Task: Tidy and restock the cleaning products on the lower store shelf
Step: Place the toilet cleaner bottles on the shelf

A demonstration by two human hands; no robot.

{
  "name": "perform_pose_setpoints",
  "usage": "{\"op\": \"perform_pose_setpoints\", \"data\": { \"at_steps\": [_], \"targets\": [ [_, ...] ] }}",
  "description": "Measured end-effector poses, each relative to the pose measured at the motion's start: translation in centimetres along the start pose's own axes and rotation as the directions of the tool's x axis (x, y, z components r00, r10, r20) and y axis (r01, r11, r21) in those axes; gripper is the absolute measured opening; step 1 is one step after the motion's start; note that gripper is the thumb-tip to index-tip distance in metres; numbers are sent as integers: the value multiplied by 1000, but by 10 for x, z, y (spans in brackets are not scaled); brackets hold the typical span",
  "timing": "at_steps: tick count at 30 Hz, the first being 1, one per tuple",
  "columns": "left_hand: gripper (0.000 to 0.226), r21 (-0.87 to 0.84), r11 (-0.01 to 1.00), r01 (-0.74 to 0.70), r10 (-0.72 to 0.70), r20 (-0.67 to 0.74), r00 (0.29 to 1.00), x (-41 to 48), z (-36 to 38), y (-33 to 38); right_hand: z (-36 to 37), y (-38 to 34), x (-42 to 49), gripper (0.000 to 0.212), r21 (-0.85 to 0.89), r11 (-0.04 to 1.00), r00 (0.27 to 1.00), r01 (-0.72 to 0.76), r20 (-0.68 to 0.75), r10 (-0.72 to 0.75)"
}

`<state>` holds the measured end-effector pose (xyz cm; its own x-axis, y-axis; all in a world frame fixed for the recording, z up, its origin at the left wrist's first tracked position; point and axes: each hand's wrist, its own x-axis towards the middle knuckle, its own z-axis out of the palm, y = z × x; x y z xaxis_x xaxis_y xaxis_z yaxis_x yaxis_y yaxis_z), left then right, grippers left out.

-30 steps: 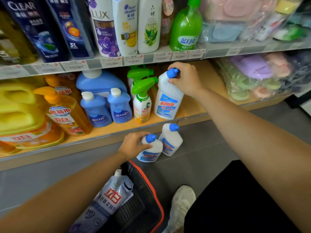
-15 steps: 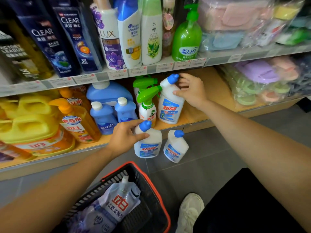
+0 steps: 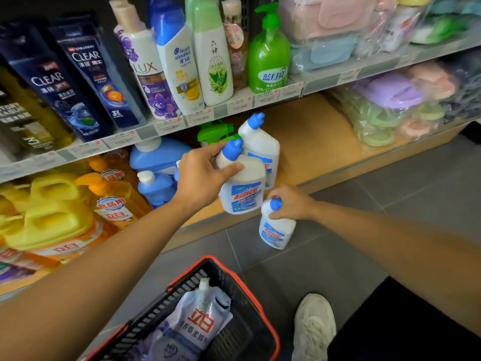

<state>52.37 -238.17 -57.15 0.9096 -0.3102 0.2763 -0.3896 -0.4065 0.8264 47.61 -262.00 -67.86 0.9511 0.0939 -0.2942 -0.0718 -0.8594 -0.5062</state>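
Observation:
Three white toilet-cleaner bottles with blue caps are in view. My left hand [image 3: 200, 175] grips one bottle [image 3: 243, 188] by its neck and holds it above the front edge of the lower wooden shelf [image 3: 315, 152]. Behind it, a second bottle [image 3: 263, 144] stands upright on that shelf. My right hand [image 3: 291, 203] holds the top of the third bottle [image 3: 276, 227], which stands on the grey floor just in front of the shelf.
Blue detergent bottles [image 3: 156, 186], a green spray bottle [image 3: 210, 132] and yellow-orange jugs [image 3: 54, 220] crowd the shelf's left side. Bagged slippers [image 3: 390, 108] fill its right end. A black basket with a red rim [image 3: 270, 332] holding a refill pouch sits by my shoe [image 3: 315, 327].
My left hand has lifted its bottle from the floor up to shelf height. My right hand let go of the bottle on the shelf and came down onto the bottle on the floor.

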Motion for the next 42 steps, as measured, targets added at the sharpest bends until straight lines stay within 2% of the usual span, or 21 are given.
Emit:
{"op": "perform_pose_setpoints", "data": {
  "at_steps": [3, 7, 8, 12, 15, 21, 25, 30, 34, 37, 40, 42],
  "targets": [
    [37, 55, 999, -3, 5, -45, 999, 10, 4, 5, 8, 2, 1, 22, -65, 998, 992, -27, -127, 18],
    [41, 30, 999, 20, -19, -38, 999, 20, 14, 9, 6, 10, 0, 16, 40, 996, 979, -83, -186, 89],
    [42, 20, 1000, 20, -19, -35, 999, 23, 18, 10, 4, 12, -2, 21, 66, 994, 975, -91, -195, 102],
    [42, 56, 998, -28, 28, -8, 1000, 32, 36, 10, -6, 21, -13, 33, 137, 986, 978, -90, -177, 114],
    [42, 54, 998, -33, 31, 47, 998, 37, 49, 7, -22, 24, -21, 31, 157, 985, 982, -68, -165, 94],
    [44, 92, 994, -60, 56, 43, 997, 48, 68, 1, -73, 18, -40, 27, 130, 991, 990, -23, -131, 41],
    [46, 85, 995, -43, 42, 16, 999, 63, 69, -2, -105, 18, -54, 24, 138, 990, 978, -1, -205, 30],
    [49, 182, 982, -55, 57, -5, 998, 69, 77, -5, -125, 19, -59, 23, 161, 987, 964, 11, -263, 32],
    [51, 204, 979, -2, 13, -49, 999, 67, 85, -6, -132, 19, -54, 23, 110, 993, 951, 31, -310, 5],
    [61, 230, 973, 13, -7, -26, 1000, 66, 84, -6, -141, 17, -49, 24, 84, 994, 935, 68, -353, -34],
    [71, 359, 933, -31, 24, 23, 999, 64, 77, -6, -153, 8, -43, 27, 53, 992, 912, 114, -402, -83],
    [66, 438, 897, -61, 76, -17, 997, 61, 68, -6, -159, -1, -39, 27, 22, 988, 895, 150, -428, -126]
  ]
}}
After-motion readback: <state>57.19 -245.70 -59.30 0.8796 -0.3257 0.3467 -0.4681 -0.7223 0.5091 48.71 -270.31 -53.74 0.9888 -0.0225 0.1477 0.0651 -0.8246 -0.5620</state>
